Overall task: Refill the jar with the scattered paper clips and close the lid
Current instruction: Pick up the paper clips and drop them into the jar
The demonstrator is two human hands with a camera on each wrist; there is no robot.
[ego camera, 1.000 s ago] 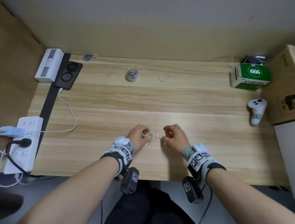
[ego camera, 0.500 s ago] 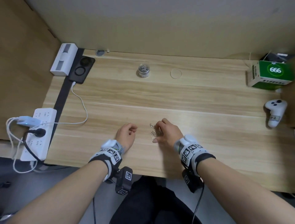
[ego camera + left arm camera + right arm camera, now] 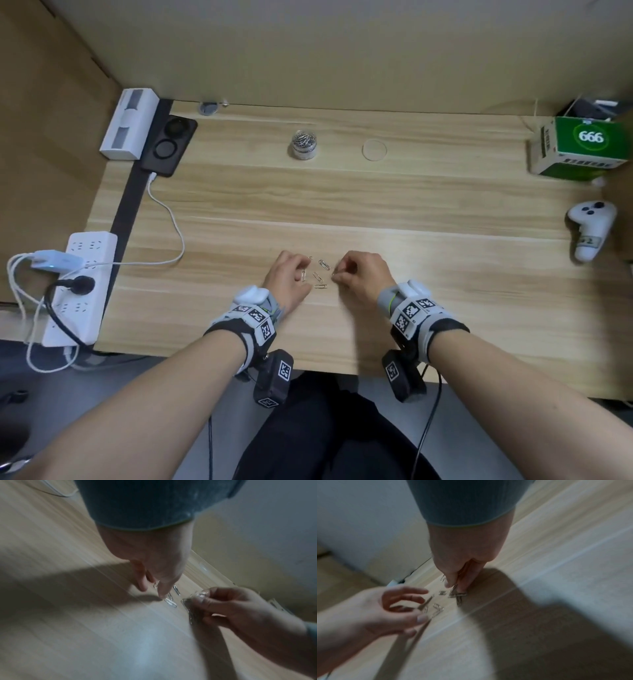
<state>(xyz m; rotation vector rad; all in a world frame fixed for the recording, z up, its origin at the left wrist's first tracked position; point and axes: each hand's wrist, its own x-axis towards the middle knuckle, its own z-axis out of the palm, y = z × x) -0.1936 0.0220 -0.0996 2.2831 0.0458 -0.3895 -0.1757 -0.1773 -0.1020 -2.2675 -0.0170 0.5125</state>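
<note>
A small clear jar (image 3: pixel 303 144) holding paper clips stands open at the back of the wooden desk (image 3: pixel 445 308), with its clear round lid (image 3: pixel 374 150) lying flat to its right. Several loose paper clips (image 3: pixel 318 275) lie near the front edge between my hands. My left hand (image 3: pixel 303 269) is curled at their left side. In the left wrist view its thumb and finger (image 3: pixel 142 586) seem to pinch one clip (image 3: pixel 156 584). My right hand (image 3: pixel 337 274) pinches a small bunch of clips (image 3: pixel 188 607) at the right side, fingertips on the desk (image 3: pixel 455 586).
A white power strip (image 3: pixel 78 284) with cables, a black charging pad (image 3: pixel 169 144) and a white box (image 3: pixel 130 123) line the left edge. A green box (image 3: pixel 582 147) and a white controller (image 3: pixel 591 229) sit at the right. Cardboard walls enclose the desk.
My left hand, drawn away to the left half a second ago, is back at the clips. My right hand has shifted off the pile to its right side, and the clips lie more spread out.
</note>
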